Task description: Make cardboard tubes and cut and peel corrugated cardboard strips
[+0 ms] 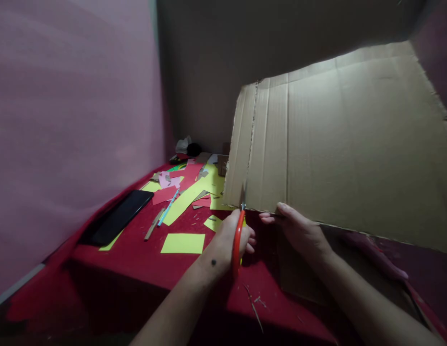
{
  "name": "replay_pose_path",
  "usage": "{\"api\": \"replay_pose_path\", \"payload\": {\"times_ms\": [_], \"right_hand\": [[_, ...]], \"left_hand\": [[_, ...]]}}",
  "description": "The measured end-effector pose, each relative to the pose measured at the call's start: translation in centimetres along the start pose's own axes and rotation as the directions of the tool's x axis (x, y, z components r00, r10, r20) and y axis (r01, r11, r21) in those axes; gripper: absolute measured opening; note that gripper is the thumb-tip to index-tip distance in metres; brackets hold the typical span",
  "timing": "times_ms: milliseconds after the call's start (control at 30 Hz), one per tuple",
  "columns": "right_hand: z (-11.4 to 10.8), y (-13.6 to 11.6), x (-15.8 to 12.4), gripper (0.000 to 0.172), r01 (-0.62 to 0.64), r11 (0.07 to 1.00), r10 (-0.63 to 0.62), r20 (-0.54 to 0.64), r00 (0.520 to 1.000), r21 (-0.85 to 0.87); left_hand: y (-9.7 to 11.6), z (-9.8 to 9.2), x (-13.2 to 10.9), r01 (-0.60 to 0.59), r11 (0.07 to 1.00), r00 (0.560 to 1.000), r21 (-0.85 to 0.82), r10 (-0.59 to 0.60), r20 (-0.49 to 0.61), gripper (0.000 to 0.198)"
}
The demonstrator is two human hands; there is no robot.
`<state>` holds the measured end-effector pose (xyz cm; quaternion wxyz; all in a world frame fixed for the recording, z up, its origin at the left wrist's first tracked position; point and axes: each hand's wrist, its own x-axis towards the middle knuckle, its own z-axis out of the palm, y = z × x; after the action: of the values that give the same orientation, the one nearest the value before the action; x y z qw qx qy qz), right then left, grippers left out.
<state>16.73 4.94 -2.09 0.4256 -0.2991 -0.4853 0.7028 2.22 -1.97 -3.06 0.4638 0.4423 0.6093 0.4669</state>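
My left hand [223, 242] grips a pair of scissors [238, 240] with red-orange handles, some yellow showing behind. Their blades point up at the lower edge of a large brown cardboard sheet [353, 139], near the foot of a dark, ragged line that runs up its left part. The sheet is raised and tilted above the table. At its bottom edge my right hand [304, 235] pinches the cardboard, thumb in front and fingers behind. Vertical creases mark the sheet, and its right end reaches the frame's edge.
The table has a dark red cloth [137, 259]. On it are a black phone-like slab [120, 216], a yellow paper rectangle [183, 243], red paper [164, 194], a blue patterned stick [168, 207], a thin cardboard strip [154, 224] and scraps. A pink curtain-like surface [72, 120] rises at left.
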Motion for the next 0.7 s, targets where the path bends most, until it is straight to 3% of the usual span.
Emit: {"api": "replay_pose_path", "payload": {"times_ms": [267, 700], "right_hand": [[0.6, -0.1, -0.3, 0.034, -0.05, 0.998, 0.05, 0.004, 0.999, -0.032], [0.2, -0.2, 0.0, 0.029, -0.04, 0.999, 0.04, 0.019, 0.999, -0.016]], "left_hand": [[0.3, -0.8, 0.0, -0.063, 0.976, 0.994, 0.21, 0.081, -0.076, 0.011], [0.1, -1.4, 0.2, -0.171, 0.942, 0.984, 0.29, 0.18, -0.004, 0.012]]}}
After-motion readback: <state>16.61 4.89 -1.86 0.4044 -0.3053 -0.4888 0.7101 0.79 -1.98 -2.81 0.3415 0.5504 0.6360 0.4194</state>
